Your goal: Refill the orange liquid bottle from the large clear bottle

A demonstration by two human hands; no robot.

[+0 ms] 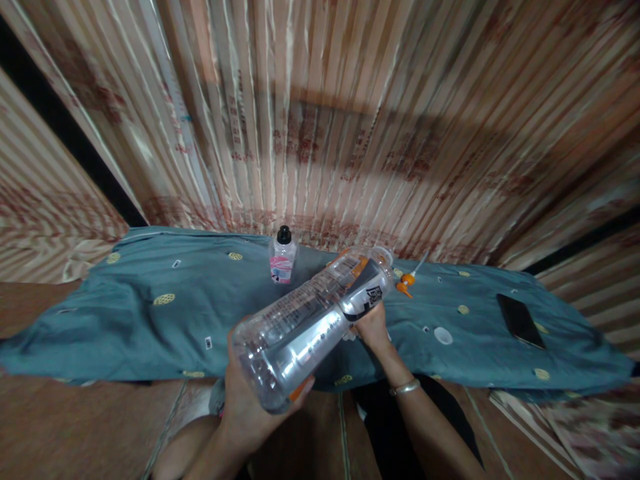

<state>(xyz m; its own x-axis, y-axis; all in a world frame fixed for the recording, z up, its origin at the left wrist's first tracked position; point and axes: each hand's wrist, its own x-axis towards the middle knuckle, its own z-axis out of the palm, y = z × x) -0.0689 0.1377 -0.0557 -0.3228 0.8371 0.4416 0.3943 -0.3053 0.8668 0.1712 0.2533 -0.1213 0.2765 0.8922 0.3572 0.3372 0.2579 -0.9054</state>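
Observation:
A large clear bottle [313, 327] with a silver and orange label lies tilted across my hands, its open neck pointing up and to the right. My left hand [255, 393] is wrapped round its base. Near the neck end, my right hand [373, 327] is closed beneath the bottle, with a bit of something white showing at the fingers; the bottle hides part of them. An orange pump head [406, 283] with a pale tube rests on the cloth just right of the neck. Behind the bottle stands a small clear bottle [283, 257] with a black cap and pink label.
A teal patterned cloth [165, 333] covers the low surface. On its right side lie a white round cap [443, 335] and a black phone [520, 320]. A pleated striped curtain [320, 133] hangs right behind the surface.

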